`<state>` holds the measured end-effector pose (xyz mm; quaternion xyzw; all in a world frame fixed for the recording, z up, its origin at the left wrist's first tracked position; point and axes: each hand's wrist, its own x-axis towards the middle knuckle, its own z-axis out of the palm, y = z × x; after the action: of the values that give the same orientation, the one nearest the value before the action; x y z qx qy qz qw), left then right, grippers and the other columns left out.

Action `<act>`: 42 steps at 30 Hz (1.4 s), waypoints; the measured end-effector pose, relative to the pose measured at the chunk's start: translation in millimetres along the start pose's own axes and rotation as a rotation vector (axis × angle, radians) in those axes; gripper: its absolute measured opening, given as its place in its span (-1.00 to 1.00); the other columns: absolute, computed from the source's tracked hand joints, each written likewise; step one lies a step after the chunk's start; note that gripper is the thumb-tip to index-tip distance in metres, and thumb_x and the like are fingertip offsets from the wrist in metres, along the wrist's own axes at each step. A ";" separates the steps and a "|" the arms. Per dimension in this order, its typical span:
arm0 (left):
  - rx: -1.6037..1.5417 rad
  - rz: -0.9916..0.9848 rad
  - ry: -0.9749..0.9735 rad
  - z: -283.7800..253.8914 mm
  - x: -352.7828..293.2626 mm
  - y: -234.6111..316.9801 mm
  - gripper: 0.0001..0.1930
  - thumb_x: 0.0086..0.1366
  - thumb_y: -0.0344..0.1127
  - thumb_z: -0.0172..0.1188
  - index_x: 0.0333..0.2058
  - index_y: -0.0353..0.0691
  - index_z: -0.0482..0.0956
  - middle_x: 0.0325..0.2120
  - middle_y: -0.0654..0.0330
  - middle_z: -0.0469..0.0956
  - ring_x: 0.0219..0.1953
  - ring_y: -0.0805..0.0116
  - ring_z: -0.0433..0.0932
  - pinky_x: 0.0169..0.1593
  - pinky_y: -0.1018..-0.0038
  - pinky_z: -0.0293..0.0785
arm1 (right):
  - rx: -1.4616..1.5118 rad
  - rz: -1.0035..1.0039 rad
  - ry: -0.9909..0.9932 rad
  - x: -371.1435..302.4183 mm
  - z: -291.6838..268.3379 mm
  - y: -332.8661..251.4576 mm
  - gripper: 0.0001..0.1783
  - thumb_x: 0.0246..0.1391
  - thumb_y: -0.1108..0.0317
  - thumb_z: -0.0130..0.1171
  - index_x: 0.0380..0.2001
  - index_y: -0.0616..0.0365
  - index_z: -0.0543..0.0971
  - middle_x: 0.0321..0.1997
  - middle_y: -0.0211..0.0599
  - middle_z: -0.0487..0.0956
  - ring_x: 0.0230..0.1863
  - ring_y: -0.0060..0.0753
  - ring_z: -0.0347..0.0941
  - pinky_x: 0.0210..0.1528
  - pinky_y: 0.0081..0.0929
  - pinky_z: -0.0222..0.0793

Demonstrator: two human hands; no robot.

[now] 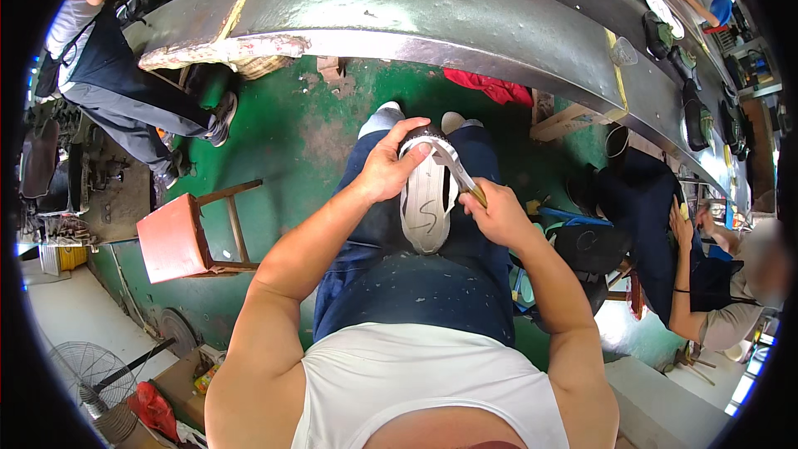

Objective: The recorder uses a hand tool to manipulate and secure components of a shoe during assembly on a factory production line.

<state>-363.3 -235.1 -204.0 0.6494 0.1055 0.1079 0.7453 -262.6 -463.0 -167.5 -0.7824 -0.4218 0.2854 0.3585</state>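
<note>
A shoe lies bottom up on my lap, its pale insole side facing me with a dark curved mark drawn on it. My left hand is closed around the far end, thumb pressed on the bottom and fingers over the dark edge. My right hand is wrapped around the yellowish handle of metal pincers. Their curved grey head reaches up to the shoe's far right edge, beside my left thumb. Whether the jaws grip the upper's edge, I cannot tell.
A long metal-topped bench runs across in front. An orange-topped stool stands left, a pedestal fan behind it. One person stands at far left; another sits at right. Several shoes line the right rack.
</note>
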 end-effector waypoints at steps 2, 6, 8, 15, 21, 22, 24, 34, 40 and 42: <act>-0.055 -0.048 -0.001 -0.5 5.7 -1.5 -0.53 0.42 -0.30 0.20 0.26 -0.11 0.35 -0.06 0.22 0.54 0.02 0.45 0.47 0.15 0.48 0.40 | -0.031 -0.053 0.106 3.9 17.7 17.2 -0.72 0.25 0.30 0.14 -0.12 0.31 0.51 -0.31 0.06 0.60 -0.27 0.20 0.54 -0.16 -0.09 0.47; -0.208 -0.122 -0.086 -1.9 7.5 8.6 -0.57 0.40 -0.36 0.21 0.22 -0.15 0.43 -0.01 0.30 0.49 0.04 0.50 0.41 0.19 0.50 0.33 | -0.138 -0.122 0.210 -2.9 19.7 19.8 -0.73 0.23 0.34 0.14 -0.09 0.31 0.49 -0.26 0.07 0.60 -0.21 0.22 0.54 -0.14 -0.04 0.46; -0.188 -0.143 -0.032 4.5 8.7 9.9 -0.57 0.40 -0.35 0.21 0.22 -0.15 0.43 0.00 0.30 0.48 0.05 0.50 0.41 0.20 0.49 0.32 | -0.213 -0.112 0.191 -14.5 8.7 -0.7 -0.72 0.23 0.36 0.14 -0.07 0.31 0.49 -0.24 0.08 0.60 -0.19 0.21 0.54 -0.14 -0.05 0.46; 0.057 -0.061 -0.038 18.0 -10.1 29.5 -0.43 0.36 -0.39 0.20 0.31 -0.27 0.28 0.19 0.15 0.38 0.26 0.35 0.31 0.35 0.42 0.16 | 0.045 -0.011 -0.054 -55.0 -38.3 -22.5 -0.75 0.15 0.37 0.23 -0.16 0.29 0.53 -0.30 -0.12 0.60 -0.30 -0.08 0.55 -0.16 -0.32 0.44; 0.433 0.422 -0.297 39.0 -53.6 64.3 -0.13 0.12 -0.42 0.43 0.37 -0.31 0.18 0.30 -0.23 0.22 0.32 -0.18 0.30 0.35 0.18 0.23 | 0.546 -0.214 0.363 -31.9 4.1 -16.7 -0.65 0.30 0.28 0.06 0.04 0.26 0.37 0.16 -0.04 0.50 0.17 -0.30 0.42 0.25 -0.30 0.28; 0.475 0.454 -0.238 45.5 -62.1 67.6 -0.07 0.03 -0.39 0.51 0.36 -0.28 0.22 0.25 -0.22 0.27 0.27 -0.19 0.35 0.31 0.19 0.31 | 0.682 -0.282 0.361 -22.6 6.4 -23.3 -0.66 0.31 0.29 0.04 0.05 0.25 0.36 0.16 -0.02 0.52 0.17 -0.30 0.45 0.24 -0.32 0.30; 0.488 0.466 -0.140 45.7 -72.5 62.5 -0.07 -0.03 -0.35 0.56 0.33 -0.30 0.28 0.16 -0.17 0.35 0.17 -0.08 0.44 0.22 0.25 0.42 | 0.671 -0.301 0.303 -18.0 6.9 -26.9 -0.66 0.33 0.30 0.01 0.07 0.25 0.33 0.16 0.03 0.52 0.13 -0.21 0.48 0.21 -0.27 0.34; 0.776 0.358 0.040 59.7 -90.6 59.4 -0.14 -0.09 -0.23 0.58 0.21 -0.33 0.41 -0.08 -0.04 0.45 -0.15 0.05 0.56 -0.15 0.28 0.58 | 0.378 -0.226 0.291 -3.4 -1.4 -39.5 -0.70 0.30 0.30 0.05 -0.03 0.28 0.42 -0.12 -0.03 0.63 -0.13 -0.12 0.61 -0.01 -0.28 0.47; 0.248 -0.103 -0.019 46.6 -61.5 -12.8 -0.30 0.32 -0.29 0.22 0.36 -0.32 0.15 0.20 -0.12 0.37 0.28 -0.05 0.34 0.37 0.23 0.19 | 0.192 0.092 0.456 24.4 1.5 -1.6 -0.57 0.42 0.04 -0.08 -0.08 0.27 0.47 -0.33 0.03 0.60 -0.24 0.06 0.61 -0.16 -0.20 0.46; 0.311 -0.059 -0.041 34.8 -44.4 -25.9 -0.45 0.43 -0.25 0.09 0.30 -0.37 0.26 0.17 -0.17 0.41 0.27 -0.03 0.36 0.36 0.25 0.21 | 0.272 0.170 0.394 19.9 10.6 20.4 -0.45 0.30 -0.06 0.09 -0.09 0.33 0.46 -0.32 0.03 0.61 -0.22 0.01 0.62 -0.14 -0.20 0.46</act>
<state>-394.7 -284.6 -224.2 0.7557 0.1245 0.0551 0.6406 -251.7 -450.4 -192.8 -0.8000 -0.2342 0.2109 0.5106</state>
